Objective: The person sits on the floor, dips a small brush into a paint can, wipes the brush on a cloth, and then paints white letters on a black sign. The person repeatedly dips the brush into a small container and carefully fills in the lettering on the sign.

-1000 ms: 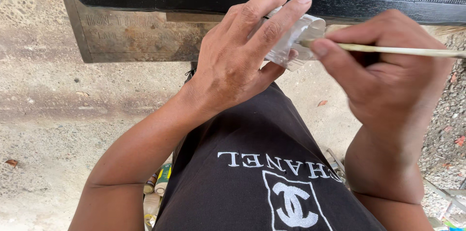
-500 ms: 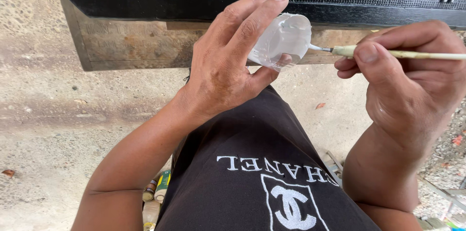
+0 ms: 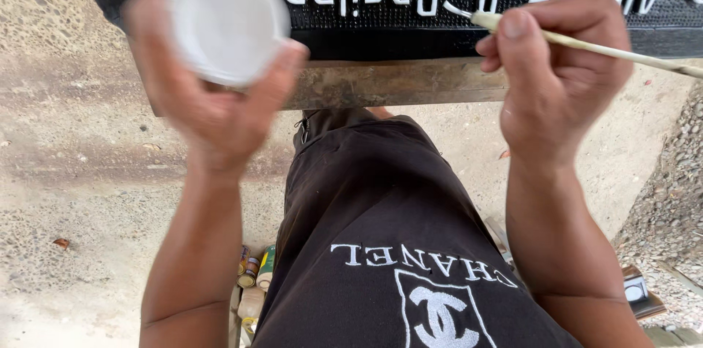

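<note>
Head view: the left hand (image 3: 212, 99), blurred, cups a small white container (image 3: 228, 22) before the black lettered plaque (image 3: 586, 33). The right hand (image 3: 556, 77) pinches a thin paintbrush (image 3: 586, 44), its tip touching the plaque's white lettering.

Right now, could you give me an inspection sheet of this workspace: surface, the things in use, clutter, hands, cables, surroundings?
Surface: black plaque with raised white lettering, resting on a worn slab edge.
Job's things: thin paintbrush, its white tip at the lettering; small round white container, blurred.
Clutter: several small paint cans on the ground by the person's leg; flat odds and ends lower right, unclear.
Hands: left hand grips the container; right hand pinches the brush.
Cables: nothing seen.
Surroundings: rough concrete ground, gravel at right, dark shorts with a white emblem.
</note>
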`<action>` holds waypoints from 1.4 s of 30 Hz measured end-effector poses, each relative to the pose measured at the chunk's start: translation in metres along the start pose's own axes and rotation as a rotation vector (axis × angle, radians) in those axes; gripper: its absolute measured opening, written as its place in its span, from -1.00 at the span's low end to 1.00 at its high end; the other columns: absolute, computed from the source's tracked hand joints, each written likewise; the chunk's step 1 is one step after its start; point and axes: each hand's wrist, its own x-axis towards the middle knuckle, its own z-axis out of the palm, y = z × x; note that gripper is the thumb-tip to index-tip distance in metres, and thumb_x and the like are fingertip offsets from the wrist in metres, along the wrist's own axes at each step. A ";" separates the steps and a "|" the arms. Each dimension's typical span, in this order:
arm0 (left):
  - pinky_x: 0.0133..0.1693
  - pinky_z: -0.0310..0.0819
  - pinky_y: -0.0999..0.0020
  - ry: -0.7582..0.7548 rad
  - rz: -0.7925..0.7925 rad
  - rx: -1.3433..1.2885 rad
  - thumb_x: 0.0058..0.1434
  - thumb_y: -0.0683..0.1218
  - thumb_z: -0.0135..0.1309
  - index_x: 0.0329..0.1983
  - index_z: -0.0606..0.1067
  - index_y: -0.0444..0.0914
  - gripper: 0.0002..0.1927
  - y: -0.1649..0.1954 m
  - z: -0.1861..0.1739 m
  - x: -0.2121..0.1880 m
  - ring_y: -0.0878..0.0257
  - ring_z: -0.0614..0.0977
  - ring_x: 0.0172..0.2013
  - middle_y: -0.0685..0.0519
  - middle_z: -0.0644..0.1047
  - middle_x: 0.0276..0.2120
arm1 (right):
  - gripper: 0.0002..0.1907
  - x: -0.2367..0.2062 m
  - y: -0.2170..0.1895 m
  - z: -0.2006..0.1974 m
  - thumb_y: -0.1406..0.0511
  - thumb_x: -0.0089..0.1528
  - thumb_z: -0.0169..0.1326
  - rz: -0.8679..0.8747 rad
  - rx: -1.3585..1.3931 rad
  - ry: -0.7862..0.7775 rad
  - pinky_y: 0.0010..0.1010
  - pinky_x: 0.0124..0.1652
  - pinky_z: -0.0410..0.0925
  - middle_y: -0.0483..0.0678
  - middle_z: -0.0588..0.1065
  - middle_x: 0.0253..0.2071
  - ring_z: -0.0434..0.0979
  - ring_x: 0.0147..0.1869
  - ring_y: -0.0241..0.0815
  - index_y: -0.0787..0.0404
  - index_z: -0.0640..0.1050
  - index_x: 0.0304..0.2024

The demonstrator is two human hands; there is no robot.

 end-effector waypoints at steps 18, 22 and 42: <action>-0.18 0.73 0.25 0.188 -0.036 -0.021 0.47 -0.31 0.22 0.49 0.03 -0.22 -0.27 -0.087 -0.037 -0.019 0.09 0.67 -0.09 -0.15 0.37 0.19 | -0.84 -0.003 0.011 0.027 0.44 0.54 0.12 0.023 -0.209 0.031 -0.63 -0.50 0.41 0.10 0.52 -0.30 0.55 -0.43 -0.29 0.34 0.38 -0.06; -0.27 0.70 0.29 0.180 -0.035 -0.019 0.47 -0.33 0.19 0.46 0.07 -0.27 -0.33 -0.084 -0.036 -0.018 0.12 0.66 -0.18 -0.16 0.38 0.16 | -0.82 -0.005 0.008 0.026 0.46 0.54 0.14 0.049 -0.252 0.025 -0.63 -0.49 0.39 0.11 0.52 -0.29 0.54 -0.42 -0.28 0.36 0.37 -0.06; -0.16 0.68 0.25 0.194 -0.038 0.010 0.43 -0.26 0.20 0.45 0.09 -0.23 -0.32 -0.090 -0.036 -0.024 0.09 0.65 -0.06 -0.13 0.37 0.19 | -0.83 -0.004 0.012 0.025 0.49 0.52 0.13 0.031 -0.261 0.007 -0.60 -0.50 0.40 0.13 0.52 -0.30 0.54 -0.43 -0.27 0.36 0.38 -0.09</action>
